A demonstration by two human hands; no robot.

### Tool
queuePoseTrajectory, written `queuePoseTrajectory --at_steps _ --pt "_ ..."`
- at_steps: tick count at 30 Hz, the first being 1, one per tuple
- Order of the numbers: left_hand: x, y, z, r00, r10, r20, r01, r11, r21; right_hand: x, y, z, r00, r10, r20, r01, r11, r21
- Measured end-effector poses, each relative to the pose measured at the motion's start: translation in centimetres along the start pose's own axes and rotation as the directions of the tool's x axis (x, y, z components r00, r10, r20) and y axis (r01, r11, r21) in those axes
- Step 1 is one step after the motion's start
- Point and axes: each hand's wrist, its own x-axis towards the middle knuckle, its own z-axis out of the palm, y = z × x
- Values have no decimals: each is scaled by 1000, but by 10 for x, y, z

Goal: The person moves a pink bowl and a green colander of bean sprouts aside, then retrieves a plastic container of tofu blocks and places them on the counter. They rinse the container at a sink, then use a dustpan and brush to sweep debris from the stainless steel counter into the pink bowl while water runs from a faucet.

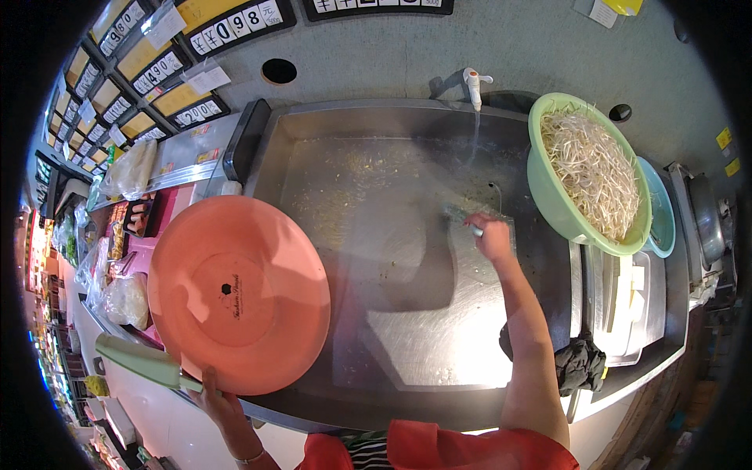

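Observation:
My left hand (218, 402) grips the short handle of a pale green plastic scoop (138, 361), with the thumb against the rim of a large orange plastic basin (282, 282). The basin holds no goods and overlaps the left edge of a stainless steel sink (405, 329). Over the sink's right half, my right hand (492, 235) is closed around a pale handle (477, 231). What that handle belongs to is hard to make out. A thin stream of water (476, 132) runs from the white tap (473, 88) into the sink, where small yellowish bits lie in shallow water.
A green basin heaped with bean sprouts (590, 170) stands at the sink's right rim, partly over a blue basin (659, 205). Nearby are clear plastic trays (637, 311) and a black cloth (580, 364). Bagged goods (126, 299) and price boards (235, 26) are on the left.

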Motion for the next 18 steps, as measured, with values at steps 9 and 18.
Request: queuePoseTrajectory --at_steps 9,18 --pt "-3 0 1 999 -7 -48 8 999 35 -148 -55 33 997 25 -75 -31 996 -85" --pt "0 1 -4 999 47 -20 -47 999 2 1 59 33 973 131 -192 -160 977 -140"
